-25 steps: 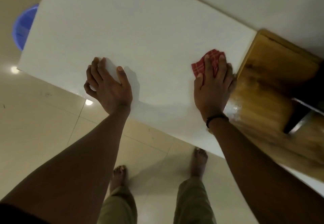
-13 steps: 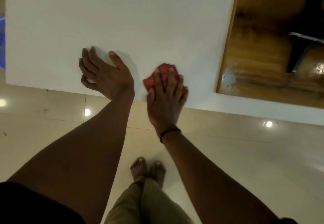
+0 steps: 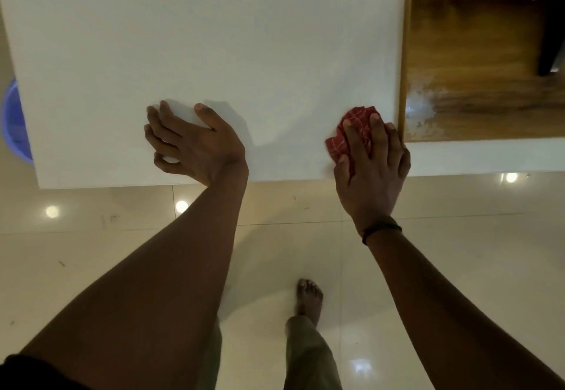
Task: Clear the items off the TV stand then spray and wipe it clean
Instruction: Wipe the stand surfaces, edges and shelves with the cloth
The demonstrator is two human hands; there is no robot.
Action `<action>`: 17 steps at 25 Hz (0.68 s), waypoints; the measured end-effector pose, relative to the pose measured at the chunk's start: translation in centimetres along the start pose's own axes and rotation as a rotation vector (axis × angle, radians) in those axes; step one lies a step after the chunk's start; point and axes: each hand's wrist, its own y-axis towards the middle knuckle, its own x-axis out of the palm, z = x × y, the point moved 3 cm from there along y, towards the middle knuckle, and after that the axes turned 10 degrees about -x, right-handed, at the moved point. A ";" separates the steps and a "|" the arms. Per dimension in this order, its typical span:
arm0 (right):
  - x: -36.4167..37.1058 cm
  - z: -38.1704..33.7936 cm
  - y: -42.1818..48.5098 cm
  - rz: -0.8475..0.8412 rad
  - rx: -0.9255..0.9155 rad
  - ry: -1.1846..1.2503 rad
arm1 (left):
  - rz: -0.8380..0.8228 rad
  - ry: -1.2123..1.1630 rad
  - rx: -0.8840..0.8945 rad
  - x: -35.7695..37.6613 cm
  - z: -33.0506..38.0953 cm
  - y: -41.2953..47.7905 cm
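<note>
Though central earlier, cloth (image 3: 356, 129) now beside wood panel (image 3: 477, 84).

White TV stand top (image 3: 244, 38), matte. The left hand (image 3: 195, 145) rests on it near the front edge. A red checked cloth (image 3: 354, 128) lies on it under the right hand (image 3: 373, 172), at the white panel's right edge. Just right of that hand is a wooden section (image 3: 477, 53) with whitish wet smears (image 3: 423, 108); a dark object (image 3: 550, 38) stands farther right.

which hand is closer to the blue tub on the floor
Left. The left hand sits on the white stand top, on the blue tub's side; the right hand presses the red cloth farther away, by the wooden section.
</note>
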 end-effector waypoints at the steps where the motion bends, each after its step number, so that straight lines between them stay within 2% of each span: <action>1: 0.2 -0.6 0.1 0.020 0.045 -0.002 | -0.002 0.009 0.002 0.0 0.0 -0.1; 3: 0.4 -1.5 0.4 0.080 0.118 0.018 | -0.010 0.024 0.012 -0.1 0.0 0.0; 9: 0.9 -2.1 -0.1 0.192 0.140 -0.029 | -0.049 0.010 0.085 -0.1 -0.3 -0.1; 12: 1.4 -7.3 -0.1 0.198 0.257 -0.007 | -0.133 -0.029 0.099 -0.4 -0.5 -0.2; 15: 3.0 -15.1 0.1 0.228 0.139 0.024 | -0.237 -0.128 0.119 -1.0 -0.7 0.3; 17: 3.7 -16.4 0.2 0.307 0.093 0.051 | -0.293 -0.225 0.163 -1.3 -1.0 0.2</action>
